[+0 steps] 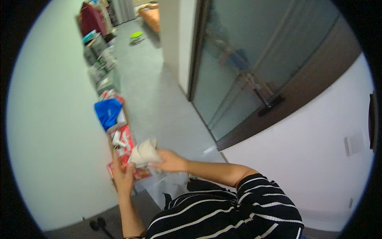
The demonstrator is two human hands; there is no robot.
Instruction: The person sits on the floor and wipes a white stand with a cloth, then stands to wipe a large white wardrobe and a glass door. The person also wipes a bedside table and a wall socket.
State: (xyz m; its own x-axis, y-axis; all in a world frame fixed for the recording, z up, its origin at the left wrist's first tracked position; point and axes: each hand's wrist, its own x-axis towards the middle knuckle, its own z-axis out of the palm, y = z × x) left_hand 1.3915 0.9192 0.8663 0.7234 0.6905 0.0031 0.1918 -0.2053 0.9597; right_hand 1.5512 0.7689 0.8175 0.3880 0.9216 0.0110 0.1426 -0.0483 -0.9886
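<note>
A cream-coloured, crumpled bundle that looks like cloth is in front of me, slightly blurred. My right hand grips its right side, thumb below it. My left hand is at the bundle's lower left, its index finger stretched up and the thumb apart. Whether that thumb touches the bundle I cannot tell. Behind and below both hands, red printed boxes lie along the wall, with a small white item on them.
A blue bag sits farther along the left wall, beyond it a row of mixed household things. To the right stands a dark-framed frosted glass door. A green round object is on the far floor. A dark surface is below my left arm.
</note>
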